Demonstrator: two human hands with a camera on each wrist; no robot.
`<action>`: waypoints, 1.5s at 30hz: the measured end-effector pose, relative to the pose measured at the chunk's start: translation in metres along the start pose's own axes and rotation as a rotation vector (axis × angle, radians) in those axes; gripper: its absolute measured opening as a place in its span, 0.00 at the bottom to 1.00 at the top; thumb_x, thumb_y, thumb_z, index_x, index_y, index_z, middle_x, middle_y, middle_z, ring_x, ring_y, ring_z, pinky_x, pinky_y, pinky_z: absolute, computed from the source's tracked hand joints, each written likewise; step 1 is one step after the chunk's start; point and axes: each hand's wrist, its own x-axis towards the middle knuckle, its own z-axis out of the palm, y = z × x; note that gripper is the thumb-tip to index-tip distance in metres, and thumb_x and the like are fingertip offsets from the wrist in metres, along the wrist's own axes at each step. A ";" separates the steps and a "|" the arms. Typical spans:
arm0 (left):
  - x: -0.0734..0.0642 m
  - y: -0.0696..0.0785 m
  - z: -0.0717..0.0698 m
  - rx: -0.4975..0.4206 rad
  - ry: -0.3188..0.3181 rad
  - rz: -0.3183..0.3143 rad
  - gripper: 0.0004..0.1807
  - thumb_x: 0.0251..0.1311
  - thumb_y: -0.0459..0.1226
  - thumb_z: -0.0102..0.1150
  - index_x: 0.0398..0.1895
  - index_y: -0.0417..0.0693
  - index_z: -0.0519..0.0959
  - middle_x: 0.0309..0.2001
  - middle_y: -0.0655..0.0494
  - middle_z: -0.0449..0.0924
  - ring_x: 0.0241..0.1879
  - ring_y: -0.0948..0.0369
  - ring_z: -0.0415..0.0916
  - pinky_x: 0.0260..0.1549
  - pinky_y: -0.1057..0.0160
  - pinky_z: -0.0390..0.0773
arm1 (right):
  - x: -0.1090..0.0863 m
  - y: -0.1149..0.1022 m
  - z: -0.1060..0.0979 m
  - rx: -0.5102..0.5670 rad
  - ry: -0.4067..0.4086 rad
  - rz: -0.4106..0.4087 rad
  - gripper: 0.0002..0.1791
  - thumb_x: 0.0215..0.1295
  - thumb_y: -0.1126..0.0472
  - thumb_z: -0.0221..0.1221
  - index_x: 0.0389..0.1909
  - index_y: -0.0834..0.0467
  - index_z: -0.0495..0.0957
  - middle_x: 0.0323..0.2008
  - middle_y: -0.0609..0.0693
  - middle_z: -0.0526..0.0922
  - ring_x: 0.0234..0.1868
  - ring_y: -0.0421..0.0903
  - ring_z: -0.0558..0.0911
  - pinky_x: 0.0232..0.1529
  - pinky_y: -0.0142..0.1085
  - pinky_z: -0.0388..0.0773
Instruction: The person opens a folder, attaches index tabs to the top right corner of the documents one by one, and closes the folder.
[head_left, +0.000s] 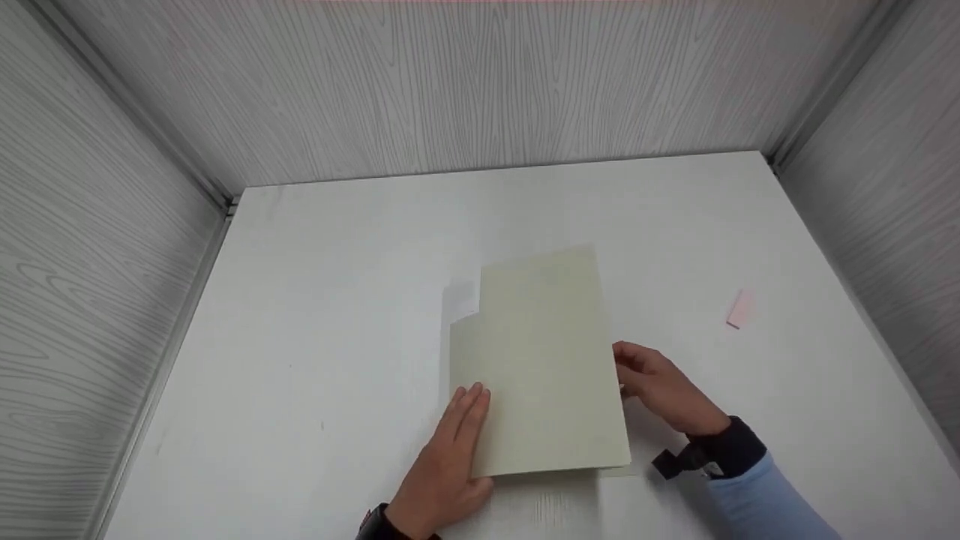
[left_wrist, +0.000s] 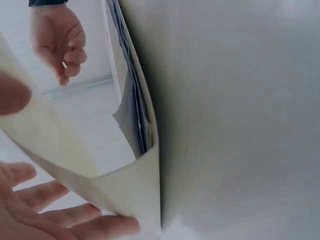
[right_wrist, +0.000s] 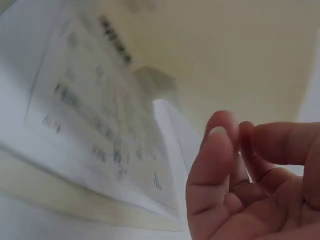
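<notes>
— Where to look first?

— Near the middle of the white surface [head_left: 337, 300], at the pale green folder [head_left: 547, 360]. Partly open, with its cover lifted and a pale edge peeking out beneath, at the lower right.

— And inside?

— In the left wrist view, a stack of thin sheets [left_wrist: 134, 100], bent at one corner. In the right wrist view, a printed page [right_wrist: 105, 125], too blurred to read.

— At the left side?

— The left hand [head_left: 450, 454], resting on the folder low down by its left edge. Straight-fingered, not curled round anything.

— At the right side?

— The right hand [head_left: 667, 382], just beside the edge of the cover. Curled up, thumb close to fingertips, visibly holding nothing.

— Anything in the way?

— Mainly the cover. Blocking the head view of the sheets and of some fingertips on the right.

— And round about?

— Farther right, a small pink block [head_left: 739, 309], lying on the surface well apart from the folder. At the right wrist, a small black box [head_left: 679, 461] on a black band [head_left: 739, 446], next to a light blue sleeve [head_left: 769, 499]. At the back and both sides, upright grey wood-grain panels [head_left: 450, 90], bordering the surface.
</notes>
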 end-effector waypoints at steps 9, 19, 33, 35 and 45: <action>0.001 -0.008 -0.005 -0.322 0.088 -0.225 0.50 0.45 0.19 0.45 0.76 0.44 0.44 0.74 0.51 0.49 0.70 0.56 0.54 0.66 0.53 0.57 | 0.021 -0.010 0.024 -0.632 0.103 0.016 0.14 0.68 0.55 0.57 0.51 0.56 0.76 0.53 0.49 0.75 0.54 0.48 0.73 0.54 0.45 0.71; -0.009 -0.023 -0.010 -0.587 0.108 -0.446 0.27 0.56 0.22 0.40 0.62 0.41 0.62 0.55 0.48 0.70 0.56 0.56 0.68 0.59 0.50 0.62 | 0.059 -0.019 0.021 -0.897 0.128 0.051 0.25 0.65 0.54 0.58 0.61 0.59 0.71 0.67 0.61 0.62 0.68 0.58 0.62 0.61 0.51 0.66; -0.019 -0.032 -0.024 -0.530 0.142 -0.501 0.13 0.69 0.32 0.48 0.55 0.45 0.67 0.46 0.55 0.77 0.48 0.62 0.75 0.49 0.62 0.72 | 0.085 0.000 0.026 -0.917 0.041 0.054 0.38 0.58 0.49 0.66 0.68 0.54 0.65 0.72 0.61 0.54 0.72 0.58 0.53 0.67 0.50 0.57; -0.020 -0.030 -0.034 -0.492 0.225 -0.476 0.16 0.70 0.35 0.50 0.58 0.45 0.67 0.52 0.57 0.75 0.55 0.63 0.72 0.53 0.64 0.70 | 0.084 0.001 0.027 -0.920 0.040 0.041 0.39 0.57 0.49 0.68 0.68 0.55 0.66 0.72 0.61 0.54 0.72 0.58 0.53 0.67 0.49 0.57; -0.007 -0.035 -0.078 0.172 0.990 -0.209 0.48 0.40 0.22 0.55 0.71 0.42 0.52 0.70 0.43 0.56 0.70 0.48 0.52 0.68 0.48 0.48 | 0.084 0.001 0.030 -0.988 0.030 0.018 0.40 0.58 0.47 0.66 0.68 0.56 0.65 0.71 0.62 0.56 0.72 0.58 0.54 0.67 0.48 0.59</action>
